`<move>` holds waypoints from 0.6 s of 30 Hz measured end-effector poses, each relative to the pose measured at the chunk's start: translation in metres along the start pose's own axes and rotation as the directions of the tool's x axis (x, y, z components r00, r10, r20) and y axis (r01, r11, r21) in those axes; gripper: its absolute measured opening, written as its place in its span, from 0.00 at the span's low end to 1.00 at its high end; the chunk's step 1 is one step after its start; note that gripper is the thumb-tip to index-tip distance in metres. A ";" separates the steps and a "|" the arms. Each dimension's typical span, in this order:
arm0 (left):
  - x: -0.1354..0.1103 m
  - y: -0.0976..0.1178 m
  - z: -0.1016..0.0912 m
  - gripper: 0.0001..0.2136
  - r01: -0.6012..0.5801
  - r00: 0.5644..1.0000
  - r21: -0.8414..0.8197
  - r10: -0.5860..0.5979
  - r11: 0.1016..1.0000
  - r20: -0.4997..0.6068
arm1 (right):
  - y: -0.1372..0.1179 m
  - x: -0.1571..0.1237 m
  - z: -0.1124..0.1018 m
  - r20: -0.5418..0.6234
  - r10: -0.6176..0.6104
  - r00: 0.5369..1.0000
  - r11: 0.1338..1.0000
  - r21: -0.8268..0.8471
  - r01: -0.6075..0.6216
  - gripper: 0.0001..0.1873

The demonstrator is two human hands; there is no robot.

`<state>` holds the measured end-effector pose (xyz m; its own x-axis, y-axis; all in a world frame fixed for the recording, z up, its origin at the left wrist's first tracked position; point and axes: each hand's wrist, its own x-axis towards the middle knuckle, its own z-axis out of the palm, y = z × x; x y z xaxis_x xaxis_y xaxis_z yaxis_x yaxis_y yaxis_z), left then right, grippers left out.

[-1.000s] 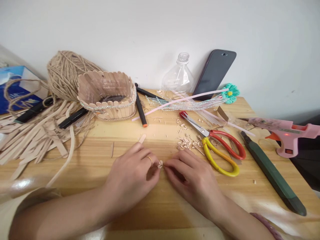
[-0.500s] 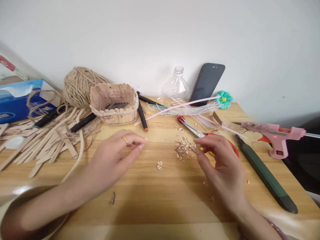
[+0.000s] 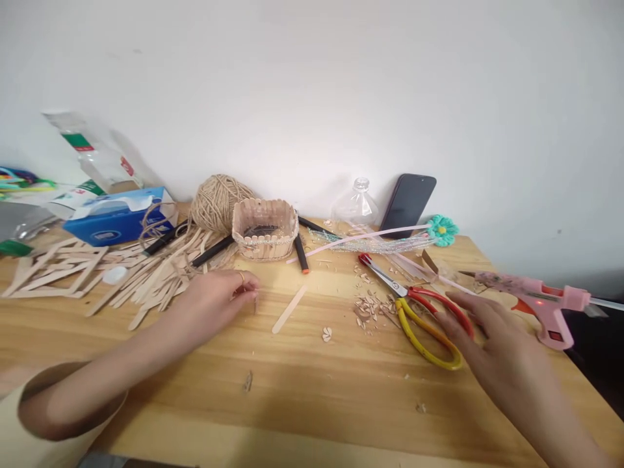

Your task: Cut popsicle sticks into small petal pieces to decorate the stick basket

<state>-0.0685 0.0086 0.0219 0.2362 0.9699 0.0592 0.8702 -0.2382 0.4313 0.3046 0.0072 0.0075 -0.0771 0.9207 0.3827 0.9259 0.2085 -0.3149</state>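
My left hand [image 3: 219,300] hovers over the table with thumb and fingers pinched together. Something thin seems to stick out below its fingertips, too small to name. To the right of it a flat craft stick [image 3: 289,311] lies on the wood. My right hand [image 3: 502,344] is at the handles of the scissors [image 3: 433,318], thumb and fingers apart by the red loop. The scissors have one red and one yellow handle and lie with their tips away from me. Wood chips [image 3: 373,309] are heaped beside them, and a small petal-shaped wooden piece [image 3: 326,334] sits nearer to me.
A stick-covered basket [image 3: 266,244] stands before a twine ball [image 3: 219,201], beside a pile of craft sticks [image 3: 151,286] and a blue box [image 3: 121,218]. Farther right are a cut bottle top [image 3: 359,205], a phone [image 3: 408,203], a teal flower [image 3: 442,230] and a pink glue gun [image 3: 541,296].
My right hand has moved right to the scissors' handles, its fingers spreading. A craft stick now shows on the table between my hands. The view has shifted, showing more on the left.
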 end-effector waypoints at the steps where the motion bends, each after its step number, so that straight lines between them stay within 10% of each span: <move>1: 0.000 0.000 0.000 0.09 -0.005 1.000 0.017 0.005 1.000 0.001 | 0.004 -0.001 0.004 0.040 -0.046 0.998 0.997 -0.052 0.048 0.23; 8: 0.002 0.005 0.005 0.10 -0.032 0.999 0.081 0.030 0.996 0.023 | 0.012 -0.006 0.027 0.140 -0.126 0.982 0.972 -0.180 0.151 0.21; 18: 0.013 0.014 0.013 0.10 -0.183 0.982 0.089 0.187 0.979 -0.032 | 0.012 0.005 0.026 0.082 0.095 0.992 0.994 -0.055 -0.090 0.16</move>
<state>-0.0471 0.0171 0.0168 0.3802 0.9096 0.1677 0.8474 -0.4152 0.3310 0.3056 0.0231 -0.0173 -0.0190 0.9602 0.2787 0.9481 0.1059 -0.3000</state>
